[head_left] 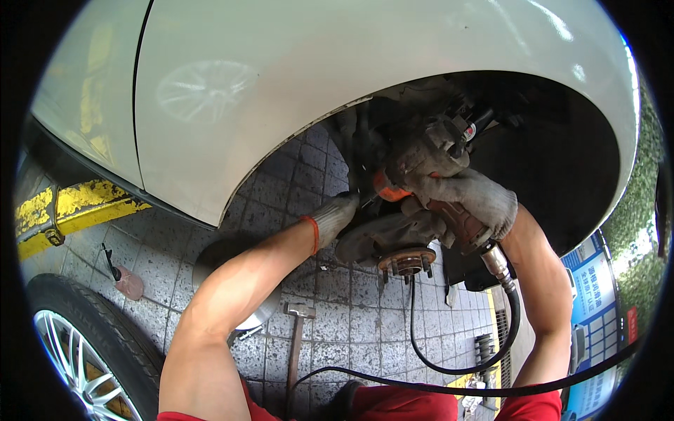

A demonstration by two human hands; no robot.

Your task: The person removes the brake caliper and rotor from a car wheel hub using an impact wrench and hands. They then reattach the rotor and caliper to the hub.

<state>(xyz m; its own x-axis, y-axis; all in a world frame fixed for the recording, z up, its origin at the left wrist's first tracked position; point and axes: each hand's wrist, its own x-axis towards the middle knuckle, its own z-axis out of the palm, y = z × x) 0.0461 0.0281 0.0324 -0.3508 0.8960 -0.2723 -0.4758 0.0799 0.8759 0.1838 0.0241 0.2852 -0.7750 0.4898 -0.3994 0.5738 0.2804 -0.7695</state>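
Observation:
My right hand (472, 195), in a grey knit glove, is wrapped round an orange and dark air impact wrench (460, 222) inside the wheel arch. A black air hose (517, 316) hangs from the metal coupling at its handle. The tool's orange front points left, toward my left hand (335, 212). That hand, gloved with an orange cuff, has its fingers closed beside the dark suspension parts; what they hold is hidden. Below the tool sits a bare wheel hub (407, 259) with studs pointing down in view. A dark, curved plate (365, 238) lies behind the hub.
The white fender (281, 63) arches over my hands. On the tiled floor lie a hammer (298, 312) and a pinkish container (128, 283). A wheel with its tyre (105, 337) rests at lower left, below a yellow lift arm (84, 210). A round metal disc (210, 256) is partly behind my left forearm.

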